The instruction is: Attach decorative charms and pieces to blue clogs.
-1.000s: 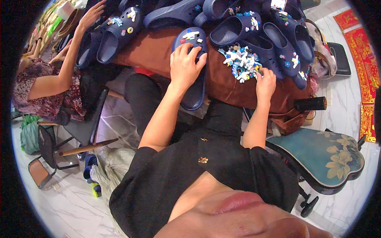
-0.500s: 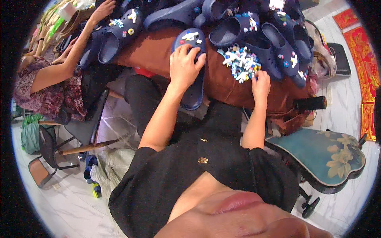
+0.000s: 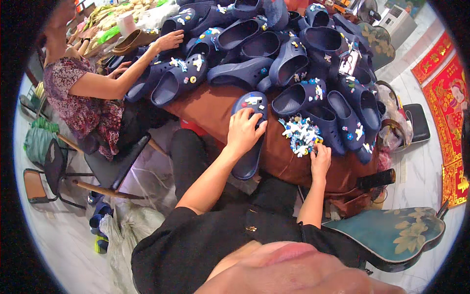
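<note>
A navy clog (image 3: pixel 248 164) lies at the table's near edge, its toe pointing away from me and dotted with small charms. My left hand (image 3: pixel 245 131) is closed over its upper, fingers bent across the top. To the right sits a heap of shoe charms (image 3: pixel 299 134) in white, blue and some yellow. At the heap's near right side, my right hand (image 3: pixel 320 160) has its fingertips pinched together against the charms. What lies between those fingertips is too small to make out.
Many navy clogs (image 3: pixel 259 45) crowd the brown-covered table (image 3: pixel 208 103). At the left, a co-worker in a patterned top (image 3: pixel 81 100) reaches a hand (image 3: pixel 170 40) into the clogs. A floral-backed chair (image 3: pixel 391 235) stands at my right; a dark chair (image 3: pixel 117 164) stands left.
The view has tilted up, so the table sits lower in the picture and more clogs show. Both my hands keep nearly the same places on the clog and at the charms.
</note>
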Demonstrator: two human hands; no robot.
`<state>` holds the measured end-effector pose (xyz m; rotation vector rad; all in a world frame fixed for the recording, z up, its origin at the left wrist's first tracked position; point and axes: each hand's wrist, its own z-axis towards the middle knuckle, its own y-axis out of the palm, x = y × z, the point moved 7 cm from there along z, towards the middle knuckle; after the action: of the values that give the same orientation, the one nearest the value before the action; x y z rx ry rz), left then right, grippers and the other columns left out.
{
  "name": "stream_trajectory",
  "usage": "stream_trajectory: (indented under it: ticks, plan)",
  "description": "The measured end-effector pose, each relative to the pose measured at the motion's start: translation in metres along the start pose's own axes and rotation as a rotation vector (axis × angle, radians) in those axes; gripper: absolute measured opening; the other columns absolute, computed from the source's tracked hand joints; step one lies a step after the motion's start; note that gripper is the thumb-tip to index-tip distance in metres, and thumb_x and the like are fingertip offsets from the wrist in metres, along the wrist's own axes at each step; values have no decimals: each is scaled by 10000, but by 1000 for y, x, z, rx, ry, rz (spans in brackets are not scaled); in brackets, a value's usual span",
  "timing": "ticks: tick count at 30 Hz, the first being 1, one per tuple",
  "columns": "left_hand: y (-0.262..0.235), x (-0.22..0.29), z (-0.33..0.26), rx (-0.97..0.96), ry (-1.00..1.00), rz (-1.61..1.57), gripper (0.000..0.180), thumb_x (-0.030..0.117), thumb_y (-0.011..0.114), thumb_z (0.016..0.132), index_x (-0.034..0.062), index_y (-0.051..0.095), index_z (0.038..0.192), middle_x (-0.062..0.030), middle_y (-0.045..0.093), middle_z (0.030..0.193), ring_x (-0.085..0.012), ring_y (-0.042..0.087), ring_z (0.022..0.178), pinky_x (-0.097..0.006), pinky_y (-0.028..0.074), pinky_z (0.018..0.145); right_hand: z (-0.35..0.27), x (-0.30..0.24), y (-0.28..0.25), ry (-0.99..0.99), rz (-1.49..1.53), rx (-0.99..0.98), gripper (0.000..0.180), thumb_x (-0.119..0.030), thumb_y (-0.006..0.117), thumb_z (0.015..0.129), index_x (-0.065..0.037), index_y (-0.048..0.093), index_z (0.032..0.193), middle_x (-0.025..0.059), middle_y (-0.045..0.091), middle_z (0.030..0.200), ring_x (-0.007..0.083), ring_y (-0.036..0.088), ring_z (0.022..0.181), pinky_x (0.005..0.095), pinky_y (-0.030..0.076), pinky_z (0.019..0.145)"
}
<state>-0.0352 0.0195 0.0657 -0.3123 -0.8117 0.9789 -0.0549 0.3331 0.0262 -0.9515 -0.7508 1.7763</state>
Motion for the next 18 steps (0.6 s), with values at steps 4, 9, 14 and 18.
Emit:
stream_trajectory:
  ticks: [4, 9, 14, 18]
  plan:
    - [0, 1, 1, 1, -10, -4, 269, 289, 701, 859, 97, 711, 1048, -105, 639, 1121, -311, 584, 1099, -449, 465, 908, -3, 4, -4, 19, 89, 51, 204, -16, 716, 788, -46, 650, 978, 107, 650, 921, 301, 587, 918, 408, 489, 800]
    - [4, -1, 3, 23, 30, 9, 248, 295, 706, 846, 98, 718, 997, -112, 635, 1065, -314, 595, 1048, -458, 460, 881, -6, 40, 4, 288, 544, 195, 162, -48, 731, 816, -38, 670, 966, 87, 680, 874, 196, 645, 800, 329, 515, 764]
    - [15, -6, -1, -37, 40, 6, 267, 314, 688, 869, 100, 725, 1025, -115, 658, 1082, -318, 604, 1053, -470, 472, 875, -13, 72, 12, 341, 781, 326, 145, 13, 747, 820, -16, 674, 942, 34, 687, 865, 116, 625, 808, 260, 492, 756]
    - [13, -2, 1, -23, 46, 46, 254, 304, 660, 901, 112, 737, 1048, -113, 679, 1115, -337, 620, 1059, -451, 484, 898, -16, 79, 19, 451, 895, 350, 165, 28, 756, 810, -13, 672, 946, 40, 690, 873, 114, 629, 821, 258, 491, 761]
